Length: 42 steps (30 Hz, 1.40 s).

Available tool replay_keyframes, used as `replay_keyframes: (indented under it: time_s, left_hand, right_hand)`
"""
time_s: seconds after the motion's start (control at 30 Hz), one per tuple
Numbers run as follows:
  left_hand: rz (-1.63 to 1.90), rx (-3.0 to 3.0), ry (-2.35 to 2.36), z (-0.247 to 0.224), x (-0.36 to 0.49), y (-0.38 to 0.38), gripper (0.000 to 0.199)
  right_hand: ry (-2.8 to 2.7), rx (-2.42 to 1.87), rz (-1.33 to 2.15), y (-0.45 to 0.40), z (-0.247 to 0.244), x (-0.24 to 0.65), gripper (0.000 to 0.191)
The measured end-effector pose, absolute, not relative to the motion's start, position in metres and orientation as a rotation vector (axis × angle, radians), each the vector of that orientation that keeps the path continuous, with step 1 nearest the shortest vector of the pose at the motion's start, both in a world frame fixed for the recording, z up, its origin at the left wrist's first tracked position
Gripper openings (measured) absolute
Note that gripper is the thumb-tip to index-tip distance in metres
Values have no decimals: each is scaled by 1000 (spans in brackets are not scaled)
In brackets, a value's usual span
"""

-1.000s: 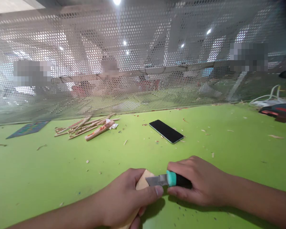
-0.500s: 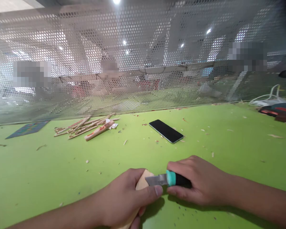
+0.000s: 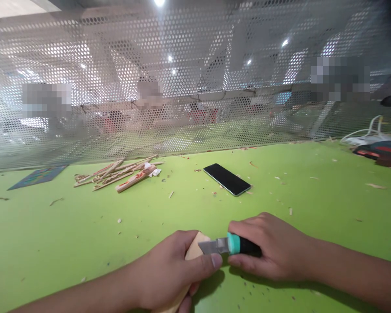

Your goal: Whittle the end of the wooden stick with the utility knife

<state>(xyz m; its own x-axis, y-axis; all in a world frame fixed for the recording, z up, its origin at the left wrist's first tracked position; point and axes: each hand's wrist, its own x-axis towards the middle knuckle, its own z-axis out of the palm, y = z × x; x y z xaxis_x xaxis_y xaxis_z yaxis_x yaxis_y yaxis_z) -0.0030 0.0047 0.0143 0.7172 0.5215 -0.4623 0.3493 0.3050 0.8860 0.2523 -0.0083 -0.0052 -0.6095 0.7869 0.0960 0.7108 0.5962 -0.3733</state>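
Note:
Near the bottom centre, my left hand (image 3: 176, 269) is closed around a pale piece of wood (image 3: 195, 246), whose upper end shows between thumb and fingers. My right hand (image 3: 273, 250) grips a utility knife (image 3: 244, 246) with a black and turquoise handle. The knife's blade (image 3: 209, 247) points left and its tip lies at the wood's upper end, just above my left thumb. Most of the wood is hidden by my left hand.
A smartphone (image 3: 227, 179) lies beyond my hands on the green table (image 3: 68, 234), among scattered wood shavings. Carved wooden sticks (image 3: 117, 171) are heaped at the left, beside a dark patterned sheet (image 3: 39, 177). A perforated metal screen (image 3: 189, 87) stands behind. A power tool (image 3: 382, 151) sits far right.

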Motion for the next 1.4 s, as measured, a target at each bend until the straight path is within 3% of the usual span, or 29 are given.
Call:
replay_keyframes:
  time_s: [1.4]
  left_hand:
    - [129,1319,843,15,-3,4,51]
  right_hand:
    - [-2571,-1235,458,-7,-5,252,54]
